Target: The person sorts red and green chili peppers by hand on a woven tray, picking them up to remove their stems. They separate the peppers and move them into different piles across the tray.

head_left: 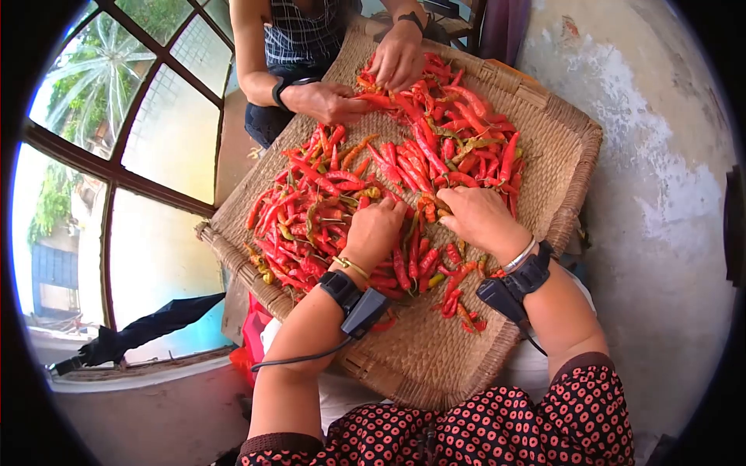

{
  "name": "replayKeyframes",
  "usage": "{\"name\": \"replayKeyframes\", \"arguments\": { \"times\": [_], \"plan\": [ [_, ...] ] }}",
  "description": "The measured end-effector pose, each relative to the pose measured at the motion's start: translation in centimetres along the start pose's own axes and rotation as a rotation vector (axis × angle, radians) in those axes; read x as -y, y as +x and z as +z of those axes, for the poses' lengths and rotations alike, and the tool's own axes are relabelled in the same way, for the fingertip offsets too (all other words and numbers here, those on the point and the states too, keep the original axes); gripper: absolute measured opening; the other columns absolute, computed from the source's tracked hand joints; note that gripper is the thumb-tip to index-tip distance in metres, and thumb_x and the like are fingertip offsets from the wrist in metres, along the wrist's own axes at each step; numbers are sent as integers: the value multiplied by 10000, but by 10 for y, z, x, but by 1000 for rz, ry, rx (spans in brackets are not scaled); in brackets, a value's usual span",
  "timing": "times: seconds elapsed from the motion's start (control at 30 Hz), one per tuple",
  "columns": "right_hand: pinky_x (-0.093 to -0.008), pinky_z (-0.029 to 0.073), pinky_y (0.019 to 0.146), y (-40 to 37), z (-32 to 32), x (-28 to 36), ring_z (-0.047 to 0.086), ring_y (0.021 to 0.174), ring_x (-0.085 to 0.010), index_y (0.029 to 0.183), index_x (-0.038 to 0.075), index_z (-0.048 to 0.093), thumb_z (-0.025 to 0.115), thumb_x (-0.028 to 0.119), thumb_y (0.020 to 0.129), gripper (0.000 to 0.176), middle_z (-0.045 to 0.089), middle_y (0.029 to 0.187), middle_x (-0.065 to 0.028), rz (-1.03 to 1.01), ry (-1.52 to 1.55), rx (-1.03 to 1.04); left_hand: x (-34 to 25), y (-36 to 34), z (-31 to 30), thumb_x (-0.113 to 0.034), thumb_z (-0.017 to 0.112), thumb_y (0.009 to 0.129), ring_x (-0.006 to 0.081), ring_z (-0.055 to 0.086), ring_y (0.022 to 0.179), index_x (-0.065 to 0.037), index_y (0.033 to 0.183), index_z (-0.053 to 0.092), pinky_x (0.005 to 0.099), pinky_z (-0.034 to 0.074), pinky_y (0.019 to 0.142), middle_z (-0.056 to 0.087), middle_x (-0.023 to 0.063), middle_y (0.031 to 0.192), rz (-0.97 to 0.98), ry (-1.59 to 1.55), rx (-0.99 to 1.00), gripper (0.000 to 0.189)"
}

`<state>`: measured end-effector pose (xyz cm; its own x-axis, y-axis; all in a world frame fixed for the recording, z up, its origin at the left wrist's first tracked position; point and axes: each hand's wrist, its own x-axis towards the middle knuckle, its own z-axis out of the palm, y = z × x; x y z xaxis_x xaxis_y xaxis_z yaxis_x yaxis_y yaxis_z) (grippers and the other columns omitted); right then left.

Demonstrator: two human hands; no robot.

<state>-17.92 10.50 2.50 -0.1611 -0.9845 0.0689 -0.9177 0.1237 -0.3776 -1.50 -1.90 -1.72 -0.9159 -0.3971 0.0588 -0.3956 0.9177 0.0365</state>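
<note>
Red chili peppers (311, 225) lie heaped on a woven tray (435, 357), a few of them greenish or brownish. My left hand (375, 233) rests in the left part of the heap, its fingers curled round a red chili pepper near the fingertips; the grip is partly hidden. From the right, my right hand (483, 223) pinches a shrivelled orange-red chili pepper (429, 206) between thumb and fingers. A small gap separates the two hands. Just below them, several loose chili peppers (458, 291) are scattered on the weave.
Across the tray, another person's hands (334, 102) handle chili peppers at the far edge. A barred window (163, 179) stands on the left, with a folded black umbrella (155, 326) below it. A stained wall (622, 155) is on the right. Cabled devices (365, 311) are strapped to my wrists.
</note>
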Motion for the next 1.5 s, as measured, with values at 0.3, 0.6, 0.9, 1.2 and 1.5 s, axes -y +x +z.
{"name": "replayKeyframes", "arguments": {
  "times": [0.3,0.6,0.9,1.2,1.5],
  "plan": [
    [-414,506,687,-5,-8,3,637,780,-298,822,52,614,679,254,743,227,639,770,-125,-34,-80,37,-15,16,-11,-91,532,763,246,610,762,-102,819,578,360,506,587,536,78,877,71,106,-85,73],
    [-408,511,634,-9,-11,-5,648,723,-282,787,59,629,615,184,754,130,640,739,-123,27,-114,-57,13,57,-84,-208,582,805,319,596,738,-47,801,593,423,485,633,587,143,791,-10,-210,-396,161],
    [-388,513,614,-16,-11,-1,650,688,-268,741,61,621,524,111,773,113,638,699,-119,-32,-163,-87,-33,81,-28,-556,596,756,346,622,801,2,847,597,428,506,663,617,211,866,-399,-187,-45,565],
    [-381,517,602,-22,-12,-2,653,686,-275,715,56,627,523,97,756,120,640,703,-135,-48,-125,-92,-10,111,-6,-371,602,698,370,609,826,25,817,639,440,494,720,626,230,869,-534,-352,-194,415],
    [-401,500,658,-25,-17,-2,636,742,-289,776,46,603,659,212,717,184,629,745,-127,5,-89,-5,3,96,-58,-262,616,787,72,475,494,-8,705,644,223,349,453,583,10,607,-692,-1229,-42,269]
  ]
}}
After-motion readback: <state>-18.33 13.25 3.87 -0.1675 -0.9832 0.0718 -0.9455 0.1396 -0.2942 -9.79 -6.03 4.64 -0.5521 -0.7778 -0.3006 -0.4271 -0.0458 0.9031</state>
